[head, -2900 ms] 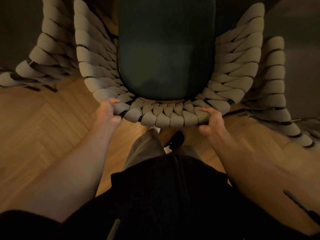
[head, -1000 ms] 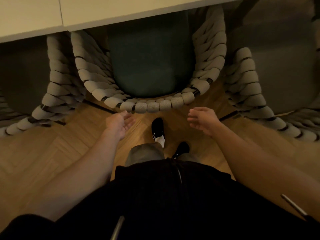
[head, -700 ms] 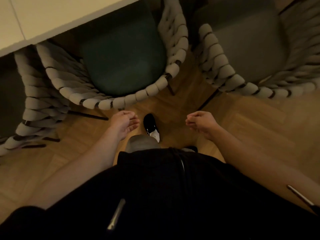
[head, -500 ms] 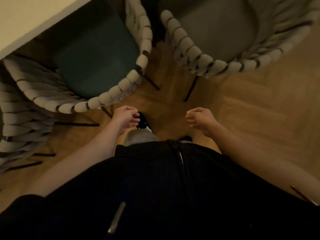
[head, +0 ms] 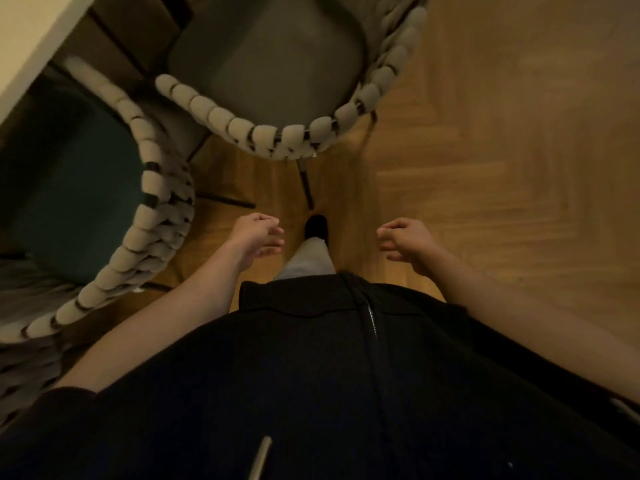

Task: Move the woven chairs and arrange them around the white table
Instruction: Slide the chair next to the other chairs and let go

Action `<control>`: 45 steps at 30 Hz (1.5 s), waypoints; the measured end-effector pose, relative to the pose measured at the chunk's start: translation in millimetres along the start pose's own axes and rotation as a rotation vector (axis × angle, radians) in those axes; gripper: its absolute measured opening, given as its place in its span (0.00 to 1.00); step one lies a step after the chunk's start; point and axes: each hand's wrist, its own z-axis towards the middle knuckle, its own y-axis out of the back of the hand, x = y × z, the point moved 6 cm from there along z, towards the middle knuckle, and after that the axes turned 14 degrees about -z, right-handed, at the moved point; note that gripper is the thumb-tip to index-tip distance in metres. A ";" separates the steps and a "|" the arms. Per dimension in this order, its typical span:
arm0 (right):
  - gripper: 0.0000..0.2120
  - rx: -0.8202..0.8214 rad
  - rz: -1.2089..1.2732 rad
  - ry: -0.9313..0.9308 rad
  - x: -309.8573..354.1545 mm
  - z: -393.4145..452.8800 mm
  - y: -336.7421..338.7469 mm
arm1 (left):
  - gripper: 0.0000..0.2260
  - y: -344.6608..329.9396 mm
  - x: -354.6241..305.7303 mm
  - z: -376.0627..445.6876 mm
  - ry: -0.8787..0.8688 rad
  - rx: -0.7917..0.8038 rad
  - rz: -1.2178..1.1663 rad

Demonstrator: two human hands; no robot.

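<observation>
My left hand (head: 258, 237) and right hand (head: 407, 242) hang loosely curled, holding nothing, just short of the grey-seat woven chair (head: 277, 133). The green-seat chair (head: 156, 188) stands left of it, by the white table (head: 31, 46). I think pushing the grey-seat chair crooked could knock their woven backs together.

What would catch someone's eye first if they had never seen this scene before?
Probably the chunky pale weave of the two chairs: the grey-seated woven chair at top centre, and the green-seated woven chair at left, part-way under the white table in the top-left corner. Below them, the left hand and right hand hang loosely curled over the wooden floor, holding nothing.
</observation>
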 end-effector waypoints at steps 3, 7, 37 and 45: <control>0.05 -0.016 0.039 -0.017 5.1 15.2 26.3 | 0.09 -29.8 -25.7 9.8 0.027 0.062 -0.020; 0.04 -0.030 0.040 -0.034 27.8 42.6 62.1 | 0.14 -60.0 -58.8 27.6 0.052 0.087 -0.101; 0.28 0.229 -0.250 0.048 261.3 194.1 207.9 | 0.24 -177.4 -116.7 66.7 0.271 -0.189 -1.000; 0.16 0.305 -0.115 -0.046 301.8 229.8 222.5 | 0.22 -220.3 -129.4 81.9 0.228 -0.425 -1.448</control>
